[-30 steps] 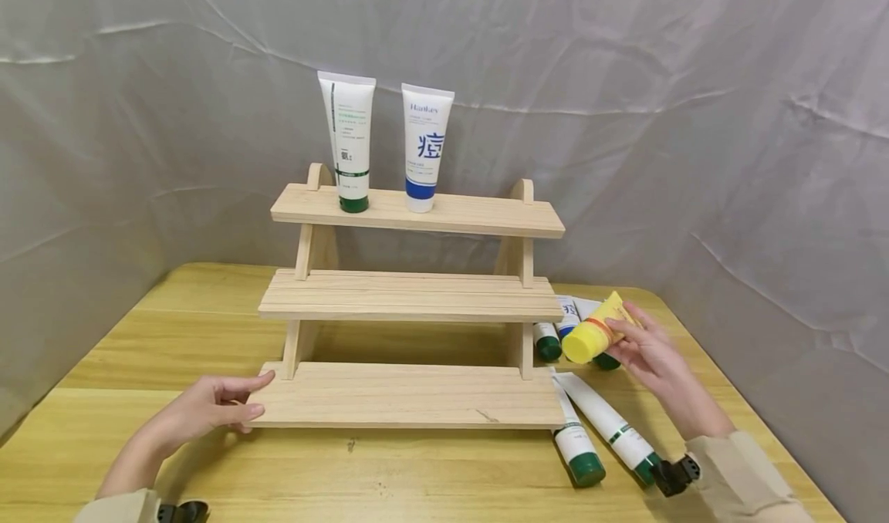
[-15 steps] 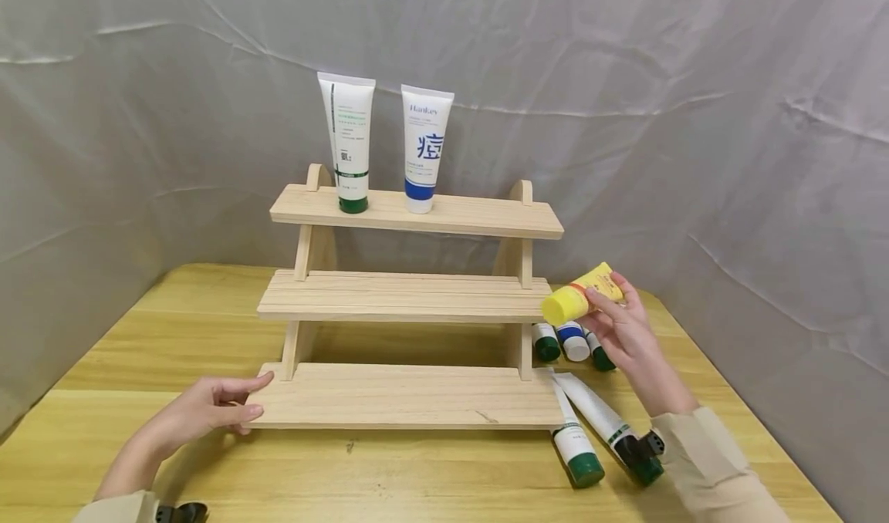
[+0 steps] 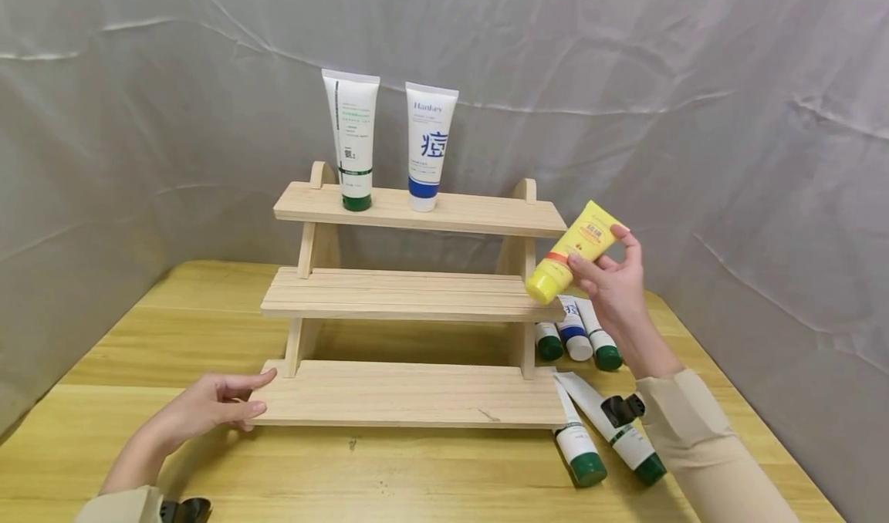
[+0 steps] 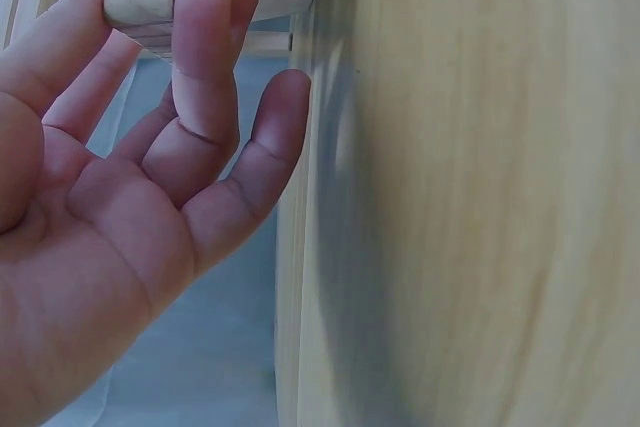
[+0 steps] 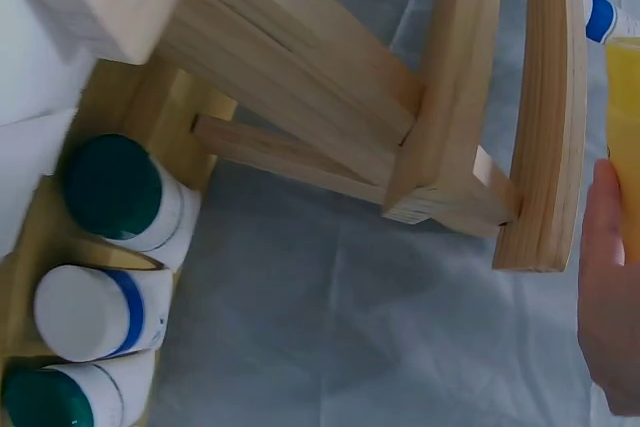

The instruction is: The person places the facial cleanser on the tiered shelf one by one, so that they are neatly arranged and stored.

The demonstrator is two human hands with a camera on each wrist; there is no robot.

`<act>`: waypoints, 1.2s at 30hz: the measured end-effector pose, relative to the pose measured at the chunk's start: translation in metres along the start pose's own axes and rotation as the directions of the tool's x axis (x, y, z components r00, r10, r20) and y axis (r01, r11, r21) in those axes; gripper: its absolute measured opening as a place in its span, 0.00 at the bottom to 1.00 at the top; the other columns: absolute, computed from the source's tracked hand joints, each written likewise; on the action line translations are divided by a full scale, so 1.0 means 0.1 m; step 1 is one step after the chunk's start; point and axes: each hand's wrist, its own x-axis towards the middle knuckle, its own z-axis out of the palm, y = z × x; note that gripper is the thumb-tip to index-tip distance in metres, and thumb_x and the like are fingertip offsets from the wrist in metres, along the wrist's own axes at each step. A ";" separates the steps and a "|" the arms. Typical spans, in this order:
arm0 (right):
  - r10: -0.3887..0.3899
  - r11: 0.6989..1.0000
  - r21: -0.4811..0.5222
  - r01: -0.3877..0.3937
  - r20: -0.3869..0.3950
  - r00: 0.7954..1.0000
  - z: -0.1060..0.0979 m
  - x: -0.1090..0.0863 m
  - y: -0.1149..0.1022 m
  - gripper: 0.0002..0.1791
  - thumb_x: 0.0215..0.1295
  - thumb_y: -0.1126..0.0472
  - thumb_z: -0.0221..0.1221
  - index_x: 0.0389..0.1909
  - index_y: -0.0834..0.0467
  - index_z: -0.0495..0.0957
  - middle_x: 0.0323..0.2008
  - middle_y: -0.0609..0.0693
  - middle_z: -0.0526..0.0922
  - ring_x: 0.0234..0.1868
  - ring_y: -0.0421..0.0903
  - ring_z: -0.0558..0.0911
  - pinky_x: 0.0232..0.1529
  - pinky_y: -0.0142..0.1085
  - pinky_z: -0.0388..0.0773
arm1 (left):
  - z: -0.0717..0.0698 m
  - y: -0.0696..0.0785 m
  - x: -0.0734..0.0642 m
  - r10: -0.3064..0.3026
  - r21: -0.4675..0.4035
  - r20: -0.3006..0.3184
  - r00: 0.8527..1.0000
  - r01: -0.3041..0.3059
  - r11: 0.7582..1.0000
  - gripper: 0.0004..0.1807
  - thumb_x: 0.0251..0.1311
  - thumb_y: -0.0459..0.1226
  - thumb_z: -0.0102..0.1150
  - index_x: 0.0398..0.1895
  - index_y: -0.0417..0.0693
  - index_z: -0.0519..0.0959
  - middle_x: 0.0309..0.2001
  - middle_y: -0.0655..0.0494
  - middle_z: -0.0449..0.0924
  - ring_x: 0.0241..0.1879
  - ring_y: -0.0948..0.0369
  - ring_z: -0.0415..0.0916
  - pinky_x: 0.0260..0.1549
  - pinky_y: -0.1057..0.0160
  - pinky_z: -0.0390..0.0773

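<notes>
Right hand (image 3: 611,280) pinched the yellow tube (image 3: 579,241), tilted cap-down, right of frame centre, its cap overlapping the middle shelf's (image 3: 403,295) right end; contact could not be told. Left hand (image 3: 201,407), lower left, gripped the bottom shelf (image 3: 403,396). Judged step: bringing the tube to the rack. Next move probably called for uprighting it on its cap.

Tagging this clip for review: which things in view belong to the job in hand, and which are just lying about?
Likely in the job:
yellow tube, held in right hand
rack, held by left hand
standing tubes
lying tubes

Likely just around:
table
grey cloth
</notes>
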 end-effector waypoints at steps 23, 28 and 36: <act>-0.251 0.966 -0.048 0.253 0.045 0.967 0.54 0.52 -0.13 0.41 0.47 0.81 0.60 0.61 0.51 0.58 0.47 0.59 0.68 0.42 0.50 0.76 0.33 0.34 0.78 | -0.01 0.00 -0.01 -0.003 -0.036 0.004 1.000 0.003 0.999 0.24 0.60 0.31 0.52 0.60 0.39 0.64 0.29 0.49 0.74 0.24 0.62 0.75 0.22 0.64 0.75; -0.305 0.947 -0.062 0.314 0.116 0.945 0.67 0.61 -0.10 0.42 0.45 0.84 0.58 0.60 0.54 0.57 0.50 0.58 0.67 0.41 0.50 0.76 0.34 0.34 0.77 | 0.00 0.01 0.00 -0.009 -0.014 0.003 1.000 0.009 1.000 0.27 0.60 0.31 0.52 0.57 0.21 0.57 0.25 0.52 0.73 0.23 0.62 0.75 0.22 0.63 0.75; -0.419 0.874 -0.194 0.446 0.163 0.893 0.83 0.75 -0.05 0.43 0.45 0.82 0.60 0.62 0.56 0.57 0.53 0.55 0.66 0.47 0.53 0.73 0.39 0.34 0.76 | 0.00 0.04 -0.01 -0.017 -0.025 0.002 1.000 0.018 1.000 0.28 0.60 0.31 0.52 0.56 0.19 0.56 0.24 0.52 0.72 0.23 0.61 0.74 0.24 0.62 0.76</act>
